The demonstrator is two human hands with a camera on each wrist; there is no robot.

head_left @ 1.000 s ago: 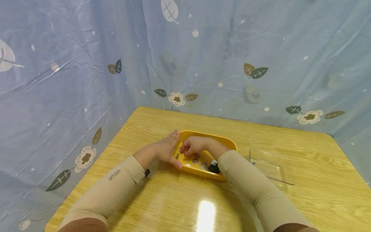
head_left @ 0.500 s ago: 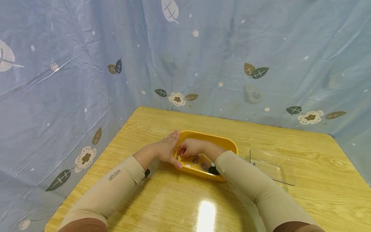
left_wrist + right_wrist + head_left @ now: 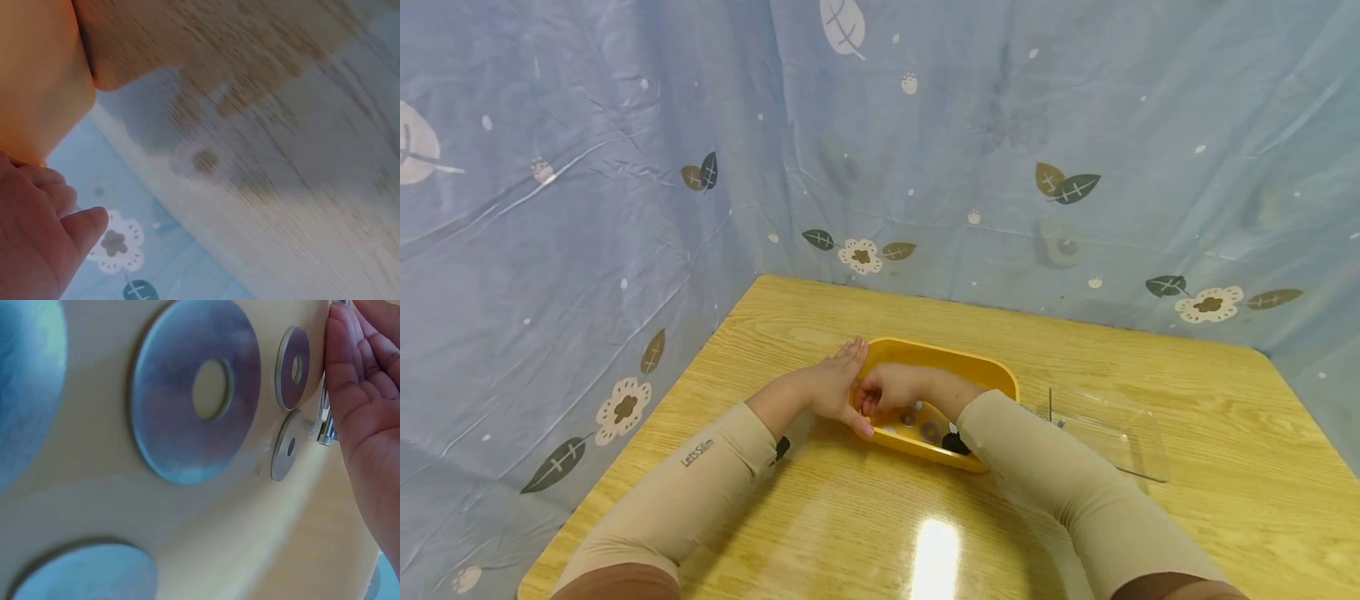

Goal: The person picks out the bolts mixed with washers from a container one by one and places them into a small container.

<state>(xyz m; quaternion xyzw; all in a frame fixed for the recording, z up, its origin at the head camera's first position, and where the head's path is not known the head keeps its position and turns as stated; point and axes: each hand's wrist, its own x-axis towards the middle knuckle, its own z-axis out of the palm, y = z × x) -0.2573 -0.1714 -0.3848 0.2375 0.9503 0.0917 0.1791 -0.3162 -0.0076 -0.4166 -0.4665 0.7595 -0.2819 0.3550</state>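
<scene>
My left hand [image 3: 833, 387] rests against the left end of a yellow plastic bin [image 3: 955, 354], its fingers straight along the outside and its thumb at the near rim. In the left wrist view the same hand [image 3: 31, 231] touches the bin's wall [image 3: 44, 69]. Inside the bin, my right hand [image 3: 895, 386] has its fingertips together at the left end. The right wrist view shows a sliver of a small metal screw [image 3: 340, 302] pinched there, mostly hidden by the hand [image 3: 372, 394]. Several flat washers [image 3: 181, 450] lie on the bin floor; another metal screw [image 3: 326, 434] is beside the hand.
Something black [image 3: 956, 443] lies in the bin near the right forearm. A clear plastic container [image 3: 1108, 442] with dark edges stands to the right on the wooden table [image 3: 820, 517]. A patterned blue curtain [image 3: 955, 150] hangs behind and to the left.
My right hand has moved left inside the bin, to a screw at the left end, and its fingers have come around it. The left hand has stayed in place.
</scene>
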